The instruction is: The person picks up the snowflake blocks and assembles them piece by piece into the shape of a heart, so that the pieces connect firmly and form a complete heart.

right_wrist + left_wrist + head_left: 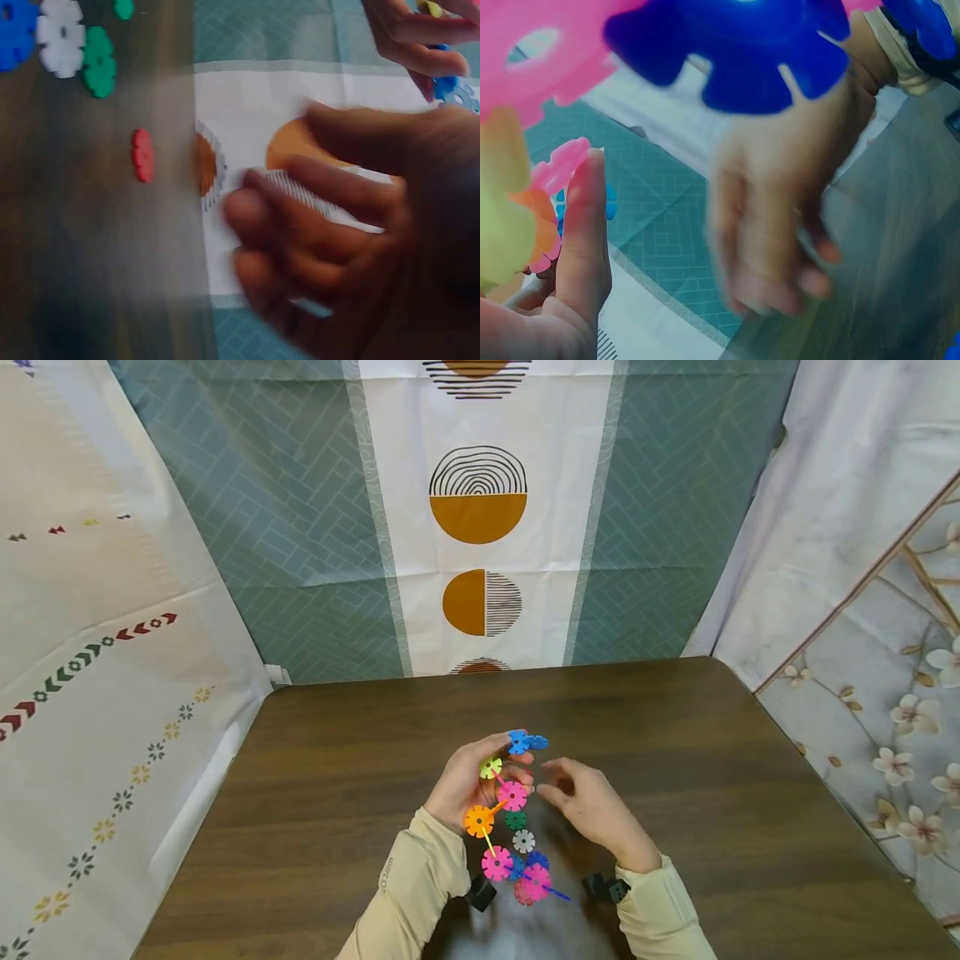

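Note:
My left hand (459, 781) holds a linked chain of slotted plastic flower discs. At its top end are blue discs (519, 742), by the fingertips. Below them come a yellow-green disc (491, 767), a pink disc (512, 796) and an orange disc (478, 821), then more pink ones with thin blue and yellow discs seen edge-on. In the left wrist view a blue disc (765, 60) fills the top, close to the camera. Just right of the chain, my right hand (596, 806) has loosely bent fingers with nothing between them; it is blurred in both wrist views.
Loose discs lie on the brown wooden table (315, 827) under the chain: green (515, 820), white (524, 841), blue (537, 860) and red. A small red disc (142, 155) shows in the right wrist view. Patterned cloths hang behind and at both sides.

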### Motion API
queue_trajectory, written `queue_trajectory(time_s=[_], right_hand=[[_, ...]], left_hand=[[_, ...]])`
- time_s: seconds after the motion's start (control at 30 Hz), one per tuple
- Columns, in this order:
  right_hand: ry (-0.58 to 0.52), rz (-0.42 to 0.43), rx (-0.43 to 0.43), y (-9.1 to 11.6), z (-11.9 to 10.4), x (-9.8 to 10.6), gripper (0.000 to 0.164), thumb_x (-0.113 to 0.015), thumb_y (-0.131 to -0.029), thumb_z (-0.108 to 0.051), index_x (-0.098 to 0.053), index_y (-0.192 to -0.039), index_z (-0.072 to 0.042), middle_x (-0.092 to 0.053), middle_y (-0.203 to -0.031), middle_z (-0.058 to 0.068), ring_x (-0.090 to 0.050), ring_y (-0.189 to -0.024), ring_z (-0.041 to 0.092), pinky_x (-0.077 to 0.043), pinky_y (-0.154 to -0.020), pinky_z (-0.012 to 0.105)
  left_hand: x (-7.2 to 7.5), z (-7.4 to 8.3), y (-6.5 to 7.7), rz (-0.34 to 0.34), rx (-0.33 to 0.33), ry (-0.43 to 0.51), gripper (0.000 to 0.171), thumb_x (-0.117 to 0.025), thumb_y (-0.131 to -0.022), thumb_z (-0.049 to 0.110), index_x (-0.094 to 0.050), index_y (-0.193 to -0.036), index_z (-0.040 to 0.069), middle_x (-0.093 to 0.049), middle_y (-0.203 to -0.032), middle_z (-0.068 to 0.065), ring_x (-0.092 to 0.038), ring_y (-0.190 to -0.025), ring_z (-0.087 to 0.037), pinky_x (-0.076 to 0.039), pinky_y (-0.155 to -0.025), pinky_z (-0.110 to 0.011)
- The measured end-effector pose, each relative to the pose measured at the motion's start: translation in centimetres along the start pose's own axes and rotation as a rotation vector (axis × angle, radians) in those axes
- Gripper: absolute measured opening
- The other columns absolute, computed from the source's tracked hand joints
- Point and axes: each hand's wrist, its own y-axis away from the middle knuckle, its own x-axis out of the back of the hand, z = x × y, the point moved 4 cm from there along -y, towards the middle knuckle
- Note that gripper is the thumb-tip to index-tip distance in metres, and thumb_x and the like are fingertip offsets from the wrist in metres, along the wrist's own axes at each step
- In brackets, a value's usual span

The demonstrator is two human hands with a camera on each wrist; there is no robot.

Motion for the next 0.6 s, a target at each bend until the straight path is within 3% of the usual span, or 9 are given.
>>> queue_trajectory(time_s=[0.1, 0.2, 0.4, 0.6], right_hand=[[0.066, -0.173, -0.031, 0.3, 0.4, -1.6, 0.031, -0.073, -0.087, -0.019, -0.065, -0.113, -0.003, -0.06, -0.087, -0.002, -0.055, -0.073, 0.015, -0.052, -0.064, 0.029], [0.124, -0.247, -0.016, 0.6, 0.6, -2.8, 0.026, -0.078, -0.083, -0.022, -0.065, -0.1, -0.006, -0.056, -0.082, 0.0, -0.051, -0.071, 0.015, -0.049, -0.063, 0.03], [0.194, -0.267, 0.005, 0.5, 0.4, -4.5, 0.034, -0.082, -0.078, -0.029, -0.06, -0.095, -0.009, -0.052, -0.077, 0.003, -0.046, -0.066, 0.015, -0.039, -0.055, 0.027], [0.275, -0.224, 0.017, 0.3, 0.2, -5.4, 0.042, -0.08, -0.08, -0.03, -0.056, -0.108, -0.01, -0.051, -0.08, 0.001, -0.047, -0.069, 0.014, -0.044, -0.058, 0.03]], left_hand=[[0.0, 0.0, 0.1, -0.009, 0.006, 0.019, 0.041, -0.05, -0.101, 0.026, -0.054, -0.132, 0.0, -0.069, -0.093, -0.007, -0.071, -0.071, -0.015, -0.046, -0.05, -0.011], [0.1, 0.1, 0.1, -0.03, -0.005, 0.037, 0.041, -0.048, -0.102, 0.025, -0.052, -0.134, 0.0, -0.068, -0.092, -0.007, -0.071, -0.071, -0.014, -0.048, -0.052, -0.012], [-0.2, 0.2, 0.1, -0.097, -0.011, 0.188, 0.042, -0.043, -0.104, 0.021, -0.045, -0.14, -0.001, -0.064, -0.092, -0.009, -0.069, -0.068, -0.016, -0.057, -0.066, -0.022], [-0.3, 0.4, 0.2, -0.118, -0.017, 0.201, 0.042, -0.041, -0.104, 0.019, -0.044, -0.143, 0.002, -0.064, -0.091, -0.008, -0.068, -0.066, -0.015, -0.057, -0.065, -0.023]])
